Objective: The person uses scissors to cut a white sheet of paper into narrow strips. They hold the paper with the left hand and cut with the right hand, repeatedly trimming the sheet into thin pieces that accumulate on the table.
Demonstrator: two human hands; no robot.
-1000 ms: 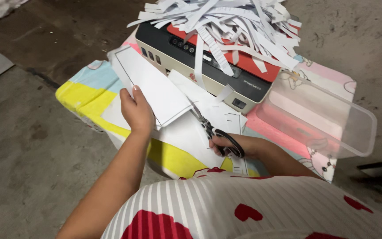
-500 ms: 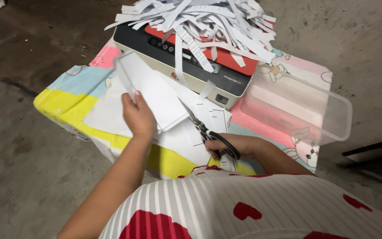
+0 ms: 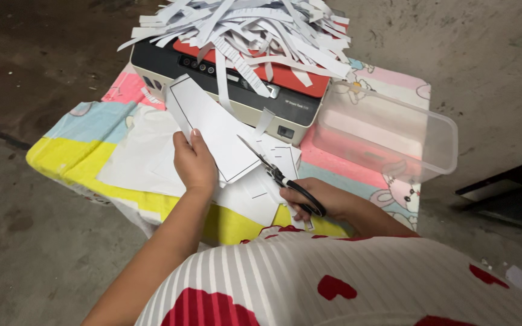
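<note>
The left hand [image 3: 194,162] has its grip closed on the near end of a white paper sheet with a black outline [image 3: 212,125], thumb on top, lifting it at a slant above the table [image 3: 61,154]. The right hand [image 3: 318,200] has its fingers through the black loops of a pair of scissors [image 3: 279,176], grip closed around the handles; the blades stand slightly apart and point up toward the sheet's right edge, their tips just beside it. I cannot tell whether the blades touch the paper.

Under both hands lie more loose white sheets [image 3: 146,154], some with short printed marks, spread over a cloth with yellow, blue and pink patches [image 3: 92,121] that covers the table. Behind the held sheet sits a printer with a black and cream body and a red top [image 3: 285,102], heaped with a pile of long white paper strips [image 3: 243,27]; a few strips hang down over its front. To the right of the printer, touching or just beside it, is a clear plastic container [image 3: 394,136], tilted a little. The floor around is bare concrete [image 3: 25,253]
</note>
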